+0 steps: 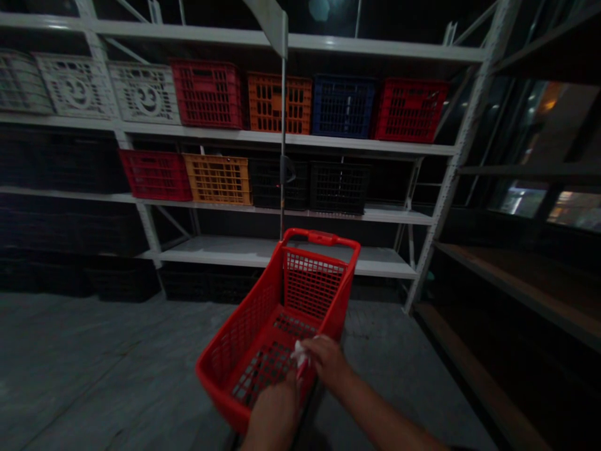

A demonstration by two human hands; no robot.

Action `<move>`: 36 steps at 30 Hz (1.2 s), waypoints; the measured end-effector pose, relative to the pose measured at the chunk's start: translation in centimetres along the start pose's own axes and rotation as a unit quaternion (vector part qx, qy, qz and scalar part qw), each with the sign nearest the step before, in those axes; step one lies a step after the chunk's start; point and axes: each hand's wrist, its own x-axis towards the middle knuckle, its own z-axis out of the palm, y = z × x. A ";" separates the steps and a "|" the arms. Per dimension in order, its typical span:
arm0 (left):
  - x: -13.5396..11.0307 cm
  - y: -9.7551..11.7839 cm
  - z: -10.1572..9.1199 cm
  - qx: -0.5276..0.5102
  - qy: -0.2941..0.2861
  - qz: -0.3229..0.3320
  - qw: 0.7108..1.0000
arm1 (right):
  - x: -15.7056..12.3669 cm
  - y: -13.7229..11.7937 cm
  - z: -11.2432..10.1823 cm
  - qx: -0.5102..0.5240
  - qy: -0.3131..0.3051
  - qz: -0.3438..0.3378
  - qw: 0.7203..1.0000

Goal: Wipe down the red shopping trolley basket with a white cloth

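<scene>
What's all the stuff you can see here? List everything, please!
red basket: one, red, middle of the floor
white crates: three, white, upper shelf, left
red crates: three, red, two upper shelf, one below
orange crates: two, orange, one per shelf
blue crate: one, blue, upper shelf
black crates: two, black, lower shelf
pole: one, grey, behind basket
white scrap: one, white, basket's near rim
left hand: one, basket's near rim
right hand: one, on the scrap

A tilted red plastic mesh basket [244, 329], its handle [322, 237] at the far end.
</scene>
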 end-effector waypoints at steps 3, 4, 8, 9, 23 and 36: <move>-0.1 -0.7 -0.2 0.007 -0.003 -0.001 1.000 | 2.3 3.1 -2.2 -0.049 -0.003 0.018 0.999; -0.1 -0.9 -0.3 0.009 -0.004 -0.006 1.000 | 2.9 4.1 -2.8 -0.066 0.010 0.040 0.997; 0.1 -1.8 -0.9 0.011 -0.017 -0.017 1.000 | 2.7 4.5 -2.3 -0.071 0.081 0.095 0.990; 0.2 -2.0 -1.1 0.015 -0.018 -0.013 1.000 | 2.2 3.7 -1.5 -0.057 0.092 0.095 0.990; 1.3 -6.6 -1.1 0.059 -0.002 0.043 0.997 | 3.1 7.1 -6.7 -0.093 0.126 0.160 0.975; 1.6 -7.7 -2.5 0.091 -0.020 0.067 0.993 | 2.5 5.3 -5.6 -0.102 0.090 0.164 0.977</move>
